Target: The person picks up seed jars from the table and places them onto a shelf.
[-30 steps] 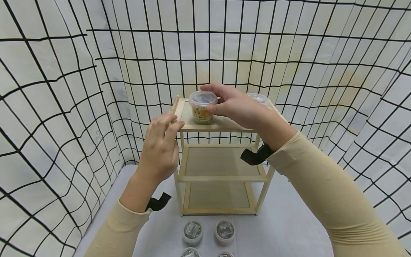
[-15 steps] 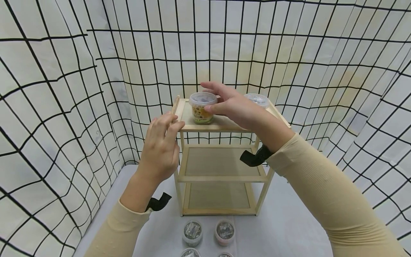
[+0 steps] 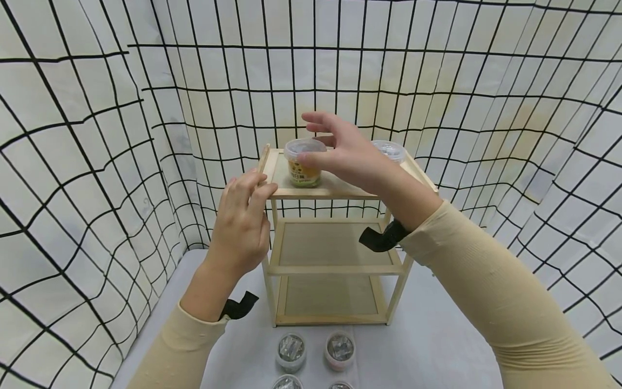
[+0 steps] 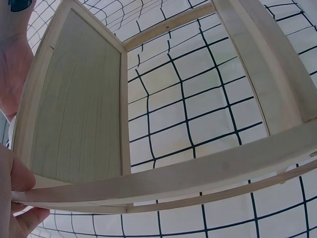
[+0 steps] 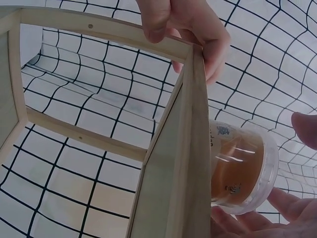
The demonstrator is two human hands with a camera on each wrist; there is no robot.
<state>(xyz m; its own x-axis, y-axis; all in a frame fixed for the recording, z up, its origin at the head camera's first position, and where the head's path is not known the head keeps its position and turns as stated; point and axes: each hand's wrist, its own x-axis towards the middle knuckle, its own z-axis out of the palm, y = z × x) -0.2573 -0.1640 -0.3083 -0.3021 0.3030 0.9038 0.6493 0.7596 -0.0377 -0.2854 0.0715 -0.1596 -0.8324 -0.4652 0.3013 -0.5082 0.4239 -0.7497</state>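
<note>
Released by the now spread right hand (image 3: 347,154), the cup (image 3: 304,163) stands upright, lid up; left hand (image 3: 243,224) fingers rest straight on the shelf (image 3: 335,189)

Pale wooden shelf (image 3: 330,190), clear orange-filled tub (image 3: 304,163), black-gridded white backdrop (image 3: 97,108), beige sleeves (image 3: 491,302)

Bright, even, diffuse light, shadows soft and faint, strong fisheye bending of the grid backdrop (image 3: 97,135) toward 9 and 3 o'clock, wrist views sharply warped, mild glare on the plastic tub (image 5: 242,171), focus crisp throughout
</note>
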